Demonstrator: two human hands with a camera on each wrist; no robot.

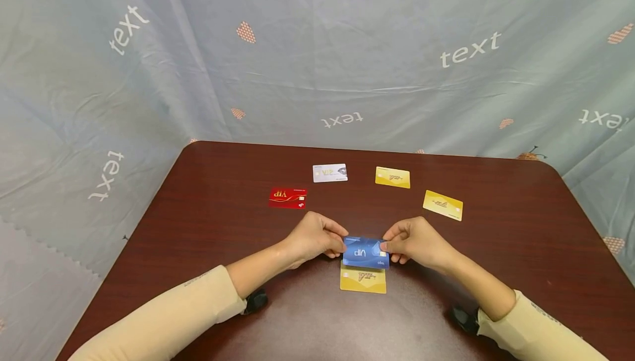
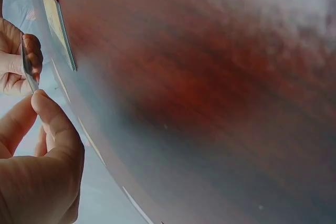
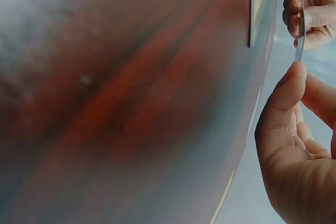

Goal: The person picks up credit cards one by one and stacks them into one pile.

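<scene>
A blue VIP card (image 1: 364, 253) is held up between both hands, above the table. My left hand (image 1: 315, 237) pinches its left edge between thumb and fingertips. At the opposite edge, my right hand (image 1: 419, 242) pinches it, the thumb lying over the card's face. Seen edge-on in the left wrist view, the blue card (image 2: 27, 66) is a thin strip between the two hands. Below it a gold card (image 1: 363, 284) lies flat on the table, its upper part hidden by the blue one. In the left wrist view this gold card (image 2: 58, 27) shows a layered edge.
Farther back on the brown table (image 1: 223, 173) lie a red VIP card (image 1: 288, 198), a white VIP card (image 1: 329, 173), a gold card (image 1: 393, 177) and another gold card (image 1: 443, 205) at the right. Behind the table hangs a grey-blue curtain (image 1: 347, 47).
</scene>
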